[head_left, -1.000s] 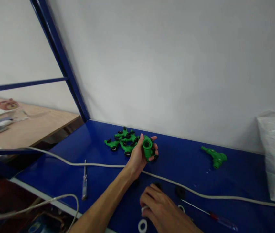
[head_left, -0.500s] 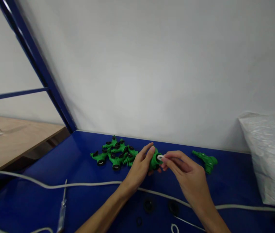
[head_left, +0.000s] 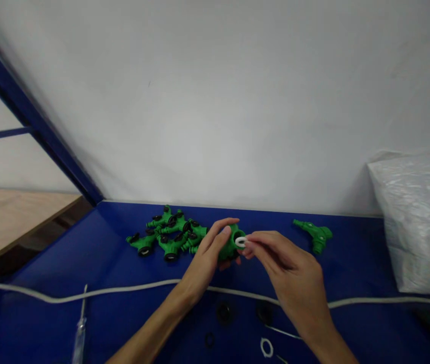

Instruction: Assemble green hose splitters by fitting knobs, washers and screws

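Observation:
My left hand (head_left: 210, 247) is wrapped round a green Y-shaped hose splitter (head_left: 228, 246), its round opening facing right. Between the thumb and fingers of my right hand (head_left: 286, 268) is a white ring (head_left: 241, 242), held at the mouth of that opening. Whether the ring touches the rim I cannot tell. Just left of my left hand lies a group of several green hose splitters (head_left: 171, 244) with black parts. Another green splitter (head_left: 316, 234), without visible black parts, lies beyond my right hand.
A white cable (head_left: 135, 289) crosses the blue table (head_left: 124, 328) under my forearms. Nearby lie black rings (head_left: 224, 312), another white ring (head_left: 267, 348) and a thin metal rod (head_left: 285, 332). A clear-handled screwdriver (head_left: 80, 333) lies left; a plastic-wrapped package (head_left: 419, 222) stands right.
The view has shifted, so the surroundings sit a little further left and mostly higher. The splitter's opening now faces me more, with the white ring showing wider at its mouth.

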Tool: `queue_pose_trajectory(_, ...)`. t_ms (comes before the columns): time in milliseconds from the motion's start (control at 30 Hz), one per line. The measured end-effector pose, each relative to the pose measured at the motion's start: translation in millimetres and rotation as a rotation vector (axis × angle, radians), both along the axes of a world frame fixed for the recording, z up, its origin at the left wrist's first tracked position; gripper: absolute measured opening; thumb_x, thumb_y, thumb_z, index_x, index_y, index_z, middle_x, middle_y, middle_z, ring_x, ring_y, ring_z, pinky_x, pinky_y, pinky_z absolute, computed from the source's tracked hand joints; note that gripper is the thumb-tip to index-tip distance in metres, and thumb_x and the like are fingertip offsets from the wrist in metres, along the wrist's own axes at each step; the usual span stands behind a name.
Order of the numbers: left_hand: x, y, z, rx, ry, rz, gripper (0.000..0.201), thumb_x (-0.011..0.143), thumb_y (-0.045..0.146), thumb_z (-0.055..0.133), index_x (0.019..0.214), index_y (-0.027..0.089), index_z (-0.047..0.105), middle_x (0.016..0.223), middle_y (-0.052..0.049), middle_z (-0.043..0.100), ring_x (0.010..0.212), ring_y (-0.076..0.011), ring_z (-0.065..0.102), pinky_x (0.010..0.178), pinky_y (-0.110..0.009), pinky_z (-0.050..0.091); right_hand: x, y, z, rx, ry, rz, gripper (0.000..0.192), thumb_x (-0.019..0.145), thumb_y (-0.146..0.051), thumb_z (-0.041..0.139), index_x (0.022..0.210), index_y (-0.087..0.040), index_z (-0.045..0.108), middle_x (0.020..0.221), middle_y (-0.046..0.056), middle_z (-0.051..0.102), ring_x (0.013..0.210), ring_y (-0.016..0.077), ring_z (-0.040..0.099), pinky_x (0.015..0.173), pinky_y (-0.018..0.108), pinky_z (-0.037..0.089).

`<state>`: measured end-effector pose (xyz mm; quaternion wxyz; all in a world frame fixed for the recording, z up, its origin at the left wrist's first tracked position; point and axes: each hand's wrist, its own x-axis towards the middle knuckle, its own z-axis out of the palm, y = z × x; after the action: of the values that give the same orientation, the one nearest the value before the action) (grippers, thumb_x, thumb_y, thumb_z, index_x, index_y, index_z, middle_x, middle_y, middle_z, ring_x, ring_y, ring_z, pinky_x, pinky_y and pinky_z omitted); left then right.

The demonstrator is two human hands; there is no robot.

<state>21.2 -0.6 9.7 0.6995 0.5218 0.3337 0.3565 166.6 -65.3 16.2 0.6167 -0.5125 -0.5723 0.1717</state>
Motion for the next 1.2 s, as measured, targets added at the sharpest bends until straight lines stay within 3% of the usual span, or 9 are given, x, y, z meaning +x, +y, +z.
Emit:
queue_pose_trajectory(133, -0.7, -2.7, -3.4, 0.093, 0.061, -0.039, 0.032, 0.093, 0.043, 0.058, 0.12, 0.026, 0.065, 0.091, -0.002, 0.065, 0.079, -0.016, 0.06, 0.072, -0.024, 0.046, 3.0, 4.8, -0.7, -0.159, 0.187, 0.044, 0.015, 0.086, -0.034, 0.073, 0.079, -0.021, 0.072, 0.07, 0.0, 0.066, 0.061, 0.0148, 0.063, 0.059, 0.026, 0.054)
queue_pose_trajectory(333, 1.4, -4.0, -7.7, 0.286, 0.099, 0.015, 0.026, 0.084, 0.03, 0.066, 0.108, 0.021, 0.07, 0.079, -0.001, 0.063, 0.067, -0.0151, 0.054, 0.063, -0.024, 0.042, 5.2, 9.6, -9.4, -0.341, 0.422, 0.155, 0.03, 0.078, -0.044, 0.079, 0.086, -0.021, 0.061, 0.075, -0.002, 0.064, 0.058, 0.0138, 0.062, 0.052, 0.026, 0.051)
queue_pose_trajectory(467, -0.6, -0.6, -11.3, 0.449, 0.246, 0.126, 0.025, 0.086, 0.026, 0.063, 0.108, 0.023, 0.074, 0.085, -0.002, 0.07, 0.073, -0.0178, 0.059, 0.069, -0.025, 0.044, 0.8, 8.1, -12.9, -0.409, 0.429, 0.297, 0.03, 0.086, -0.047, 0.069, 0.096, -0.019, 0.066, 0.092, 0.004, 0.071, 0.074, 0.0186, 0.07, 0.07, 0.032, 0.059)
queue_pose_trajectory(533, -2.6, 1.7, -11.7, 0.531, 0.347, 0.17, 0.031, 0.089, 0.027, 0.061, 0.116, 0.026, 0.074, 0.1, -0.003, 0.075, 0.089, -0.0219, 0.065, 0.082, -0.027, 0.046, -2.3, 7.2, -12.9, -0.39, 0.439, 0.339, 0.027, 0.088, -0.046, 0.068, 0.096, -0.02, 0.068, 0.096, 0.005, 0.072, 0.084, 0.0205, 0.071, 0.082, 0.036, 0.059)
queue_pose_trajectory(633, -4.7, 3.9, -12.2, 0.604, 0.432, 0.176, 0.038, 0.096, 0.03, 0.053, 0.13, 0.029, 0.069, 0.123, -0.004, 0.072, 0.113, -0.0259, 0.064, 0.1, -0.032, 0.042, -7.4, 7.0, -13.7, -0.37, 0.487, 0.363, 0.025, 0.088, -0.045, 0.069, 0.093, -0.02, 0.067, 0.095, 0.004, 0.072, 0.087, 0.0204, 0.071, 0.085, 0.036, 0.059)
queue_pose_trajectory(767, -3.6, 3.0, -14.3, 0.656, 0.486, 0.149, 0.041, 0.1, 0.03, 0.044, 0.137, 0.029, 0.063, 0.131, -0.005, 0.068, 0.117, -0.0248, 0.063, 0.104, -0.034, 0.041, -13.5, 7.9, -18.7, -0.324, 0.504, 0.302, 0.028, 0.087, -0.047, 0.07, 0.088, -0.021, 0.063, 0.088, 0.002, 0.071, 0.083, 0.0194, 0.07, 0.082, 0.034, 0.057)
queue_pose_trajectory(967, 2.5, -3.0, -16.3, 0.683, 0.476, 0.147, 0.041, 0.098, 0.026, 0.048, 0.137, 0.028, 0.061, 0.13, -0.008, 0.067, 0.116, -0.0249, 0.063, 0.104, -0.034, 0.042, -18.4, 7.3, -24.3, -0.272, 0.378, 0.104, 0.03, 0.088, -0.049, 0.067, 0.082, -0.021, 0.059, 0.078, 0.0, 0.065, 0.073, 0.0167, 0.064, 0.067, 0.027, 0.051)
queue_pose_trajectory(1200, 6.4, -9.8, -20.2, 0.646, 0.434, 0.225, 0.033, 0.096, 0.021, 0.05, 0.122, 0.029, 0.069, 0.115, -0.005, 0.071, 0.104, -0.0237, 0.066, 0.097, -0.033, 0.044, -25.4, 6.7, -25.7, -0.249, 0.393, 0.07, 0.032, 0.088, -0.051, 0.066, 0.077, -0.023, 0.053, 0.072, -0.003, 0.059, 0.067, 0.0153, 0.06, 0.065, 0.026, 0.049)
